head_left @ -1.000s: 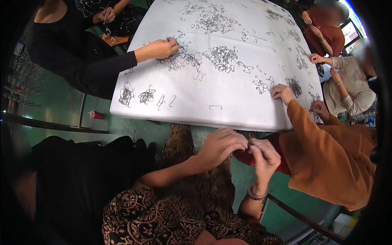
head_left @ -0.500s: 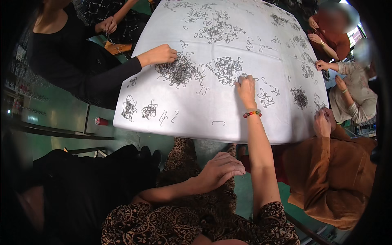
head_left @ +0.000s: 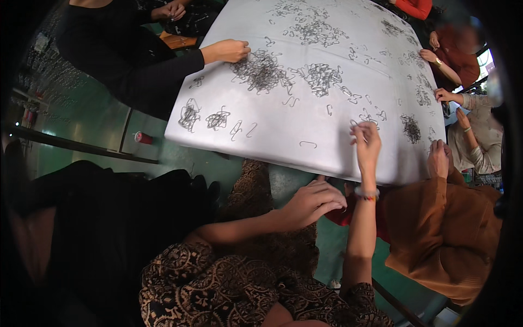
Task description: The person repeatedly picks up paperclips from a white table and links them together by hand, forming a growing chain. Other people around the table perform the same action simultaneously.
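Observation:
Above the near right part of the white-covered table (head_left: 261,120), my right hand (head_left: 367,143) pinches a thin curved wire hook (head_left: 354,124) at its fingertips. My left hand (head_left: 313,204) is off the table's near edge, its fingers bent and pressed together; what they hold, if anything, is too small to make out. A pile of bent wire hooks (head_left: 323,79) is further in, beyond my right hand. Behind its fingers is a smaller loose group of hooks (head_left: 370,118). One lone hook (head_left: 308,144) lies by the front edge.
A co-worker's hand (head_left: 231,50) touches a large pile of hooks (head_left: 261,73) on the left. Two small heaps (head_left: 189,116) lie near the left corner. At the right edge another person's hands (head_left: 439,158) are close to a dense dark pile (head_left: 411,128). A red cup (head_left: 143,138) is beyond the table's left side.
My right hand has drawn back from the middle pile toward the near right and lifted, a hook now in its fingertips. My left hand has shifted slightly up and right. The view has tilted.

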